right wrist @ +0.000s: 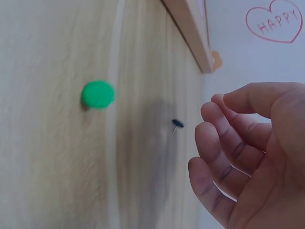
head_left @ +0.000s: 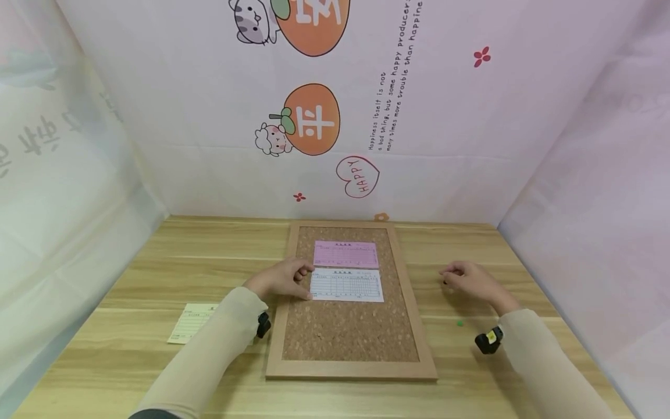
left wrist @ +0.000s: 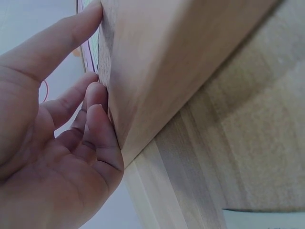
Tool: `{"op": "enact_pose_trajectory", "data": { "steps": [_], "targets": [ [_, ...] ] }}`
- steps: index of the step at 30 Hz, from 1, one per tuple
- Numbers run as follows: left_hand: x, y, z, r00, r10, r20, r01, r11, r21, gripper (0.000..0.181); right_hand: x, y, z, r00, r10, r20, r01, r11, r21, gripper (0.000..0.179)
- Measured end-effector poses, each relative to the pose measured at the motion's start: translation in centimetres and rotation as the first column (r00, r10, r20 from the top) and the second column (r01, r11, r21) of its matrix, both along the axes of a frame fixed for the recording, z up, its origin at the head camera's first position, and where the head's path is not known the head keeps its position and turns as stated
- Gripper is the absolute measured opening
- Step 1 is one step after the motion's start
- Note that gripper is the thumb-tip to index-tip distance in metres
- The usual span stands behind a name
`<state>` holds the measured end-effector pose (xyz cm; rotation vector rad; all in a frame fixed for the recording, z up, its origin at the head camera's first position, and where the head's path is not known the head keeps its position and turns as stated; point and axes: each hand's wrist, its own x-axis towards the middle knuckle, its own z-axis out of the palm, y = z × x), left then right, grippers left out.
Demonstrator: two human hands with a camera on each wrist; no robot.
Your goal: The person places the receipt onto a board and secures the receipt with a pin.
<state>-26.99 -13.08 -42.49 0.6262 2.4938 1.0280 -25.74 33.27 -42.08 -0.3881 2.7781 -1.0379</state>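
Note:
A white printed form point(head_left: 348, 286) lies on the wood-framed cork board point(head_left: 350, 334), just below a pink form point(head_left: 345, 255). My left hand point(head_left: 278, 279) reaches over the board's left frame, its thumb and forefinger spread at the white form's left edge. In the left wrist view, the other fingers point(left wrist: 106, 124) bend beside the frame. Right of the board, my right hand point(head_left: 473, 283) hovers with loosely curled fingers, thumb and forefinger tips together, and nothing shows between them. Close by its fingertips is a black thumbtack point(right wrist: 177, 123) on the table. A green thumbtack point(right wrist: 97, 94) lies nearer to me.
A pale yellow form point(head_left: 192, 321) lies on the wooden table point(head_left: 220, 250) left of the board, partly hidden by my left sleeve. White printed cloth point(head_left: 429, 174) hangs behind the table and along both sides.

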Motion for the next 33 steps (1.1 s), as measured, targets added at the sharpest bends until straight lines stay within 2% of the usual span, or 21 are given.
{"op": "enact_pose_trajectory", "data": {
  "steps": [11, 16, 33],
  "targets": [
    [-0.1, 0.0, -0.2, 1.0, 0.0, 0.003, 0.0, 1.0, 0.011, 0.064, -0.2, 1.4, -1.5, 0.998, -0.053, 0.028, 0.054, 0.998, -0.023, 0.029],
    [-0.2, 0.0, -0.3, 1.0, 0.008, 0.005, -0.008, 1.0, 0.009, 0.064, -0.6, 1.7, -2.1, 0.997, -0.071, 0.006, 0.071, 0.997, -0.008, 0.026],
    [-0.1, 0.0, -0.3, 1.0, 0.001, -0.009, -0.001, 1.0, -0.008, 0.064, -0.7, 1.6, -2.5, 0.996, -0.093, 0.003, 0.093, 0.995, 0.043, 0.027]
  ]
}}
